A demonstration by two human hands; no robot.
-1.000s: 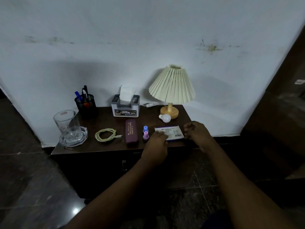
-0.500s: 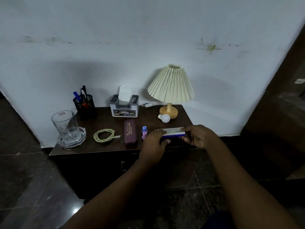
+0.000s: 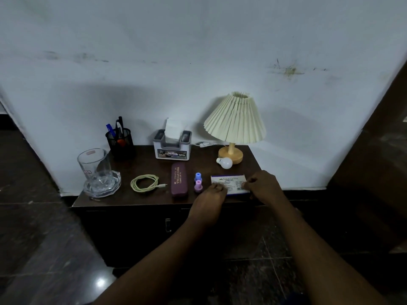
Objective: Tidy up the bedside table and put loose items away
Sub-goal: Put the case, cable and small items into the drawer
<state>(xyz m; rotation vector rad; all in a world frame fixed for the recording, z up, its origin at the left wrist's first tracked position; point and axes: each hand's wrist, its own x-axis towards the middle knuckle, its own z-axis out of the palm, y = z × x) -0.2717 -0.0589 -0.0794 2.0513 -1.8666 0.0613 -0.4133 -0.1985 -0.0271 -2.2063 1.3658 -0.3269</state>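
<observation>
A flat white box with a blue edge (image 3: pixel 229 182) lies on the dark wooden bedside table (image 3: pixel 154 170), near its front right corner. My left hand (image 3: pixel 210 198) pinches the box's front left corner with curled fingers. My right hand (image 3: pixel 263 186) grips its right end, fingers curled. Left of the box stand two small bottles, one blue (image 3: pixel 198 176) and one pink (image 3: pixel 198 186). Further left lie a maroon spectacle case (image 3: pixel 179 182) and a coiled pale cable (image 3: pixel 145 183).
A loose white bulb (image 3: pixel 225 162) lies by the pleated lamp (image 3: pixel 235 119). At the back stand a tissue holder (image 3: pixel 172 149) and a mesh pen pot (image 3: pixel 120 142). A glass mug (image 3: pixel 95 165) sits in a glass dish (image 3: pixel 105 189) at the left. A drawer handle (image 3: pixel 168 224) shows below.
The box lay flat, was tipped up on its edge between both hands half a second ago, and lies flat on the table again, printed face up.
</observation>
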